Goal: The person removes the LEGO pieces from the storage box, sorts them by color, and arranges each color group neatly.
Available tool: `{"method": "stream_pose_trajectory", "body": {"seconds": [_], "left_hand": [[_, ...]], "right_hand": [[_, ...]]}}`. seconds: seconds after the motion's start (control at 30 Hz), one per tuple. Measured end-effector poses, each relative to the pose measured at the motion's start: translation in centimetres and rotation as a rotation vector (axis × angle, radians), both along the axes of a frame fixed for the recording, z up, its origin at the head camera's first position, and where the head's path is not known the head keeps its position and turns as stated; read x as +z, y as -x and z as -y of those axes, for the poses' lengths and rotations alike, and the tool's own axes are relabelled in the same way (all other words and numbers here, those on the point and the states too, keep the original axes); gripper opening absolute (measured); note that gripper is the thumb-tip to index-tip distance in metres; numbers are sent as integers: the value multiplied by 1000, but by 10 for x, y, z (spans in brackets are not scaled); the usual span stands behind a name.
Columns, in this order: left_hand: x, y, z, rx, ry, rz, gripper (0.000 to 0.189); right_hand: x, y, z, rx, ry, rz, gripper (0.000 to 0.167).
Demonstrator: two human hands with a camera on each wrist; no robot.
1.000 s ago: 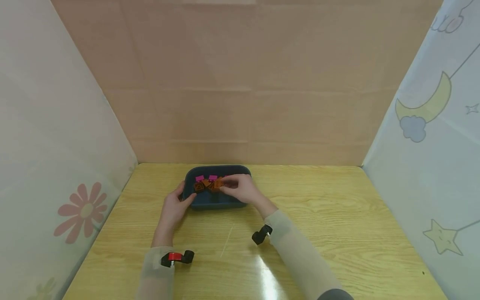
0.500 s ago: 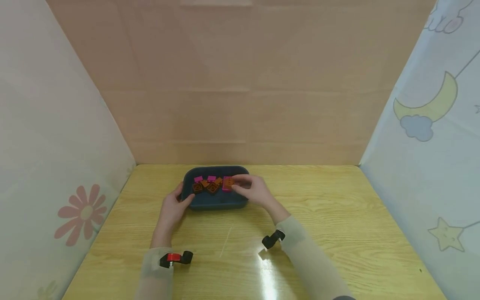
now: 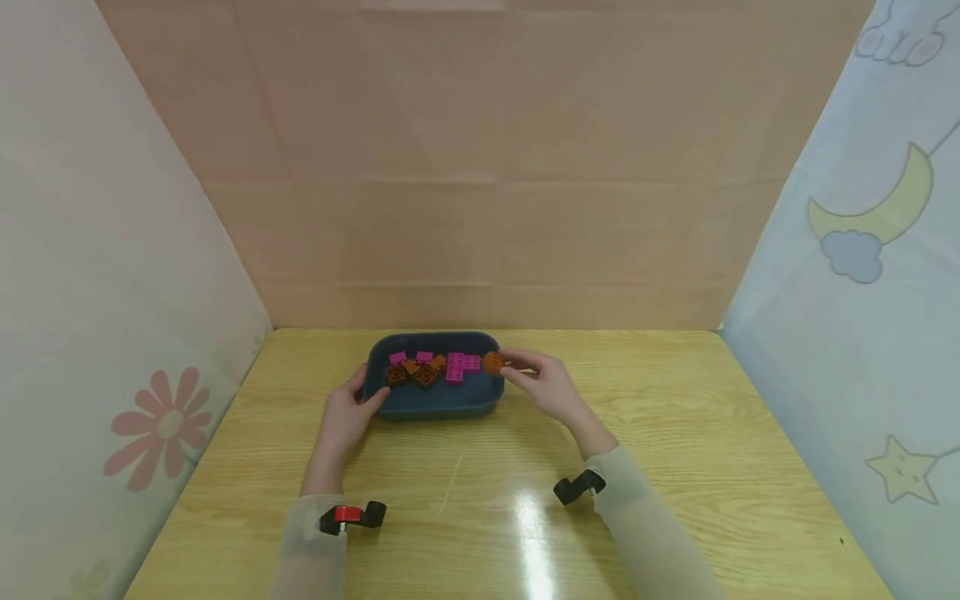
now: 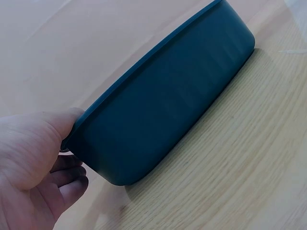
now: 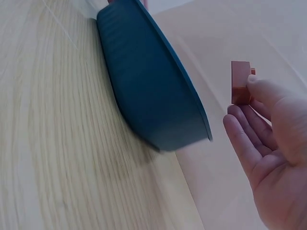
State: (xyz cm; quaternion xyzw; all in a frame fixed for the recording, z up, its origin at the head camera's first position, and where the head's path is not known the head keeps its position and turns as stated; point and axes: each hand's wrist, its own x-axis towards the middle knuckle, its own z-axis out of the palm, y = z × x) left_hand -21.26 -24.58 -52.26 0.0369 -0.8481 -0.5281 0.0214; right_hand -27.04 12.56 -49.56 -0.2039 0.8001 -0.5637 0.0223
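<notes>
A dark blue tray (image 3: 438, 406) with rounded corners stands near the back of the table. My left hand (image 3: 347, 421) grips its left end; in the left wrist view the thumb lies on the rim and the fingers curl below it. Between thumb and fingers, my right hand (image 3: 553, 390) pinches an orange-brown toy building brick (image 3: 492, 363) over the tray's right rim. The right wrist view shows this brick (image 5: 241, 82) from the side, held higher than the rim. Inside the tray lie several pink bricks (image 3: 454, 368) and several brown bricks (image 3: 426, 377).
The wooden table (image 3: 450, 533) extends in front of the tray and to both sides. A plain beige backdrop (image 3: 495, 167) rises behind it. Printed white cloths hang at the left (image 3: 135, 250) and right (image 3: 847, 350).
My right hand has moved to the right with the orange-brown brick, from the tray's middle to its right rim, uncovering the pink bricks. My left hand has stayed on the tray.
</notes>
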Motion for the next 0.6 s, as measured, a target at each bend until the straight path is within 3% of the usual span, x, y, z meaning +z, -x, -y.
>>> {"method": "stream_pose_trajectory", "body": {"seconds": [0.4,0.6], "left_hand": [[-1,-2,0,-3,19,-3,79],[-3,-2,1,-4,19,2,77]], "right_hand": [[-16,-9,-46,-103,-55,26,44],[-31,-11,-58,-90,-130,68,47]]}}
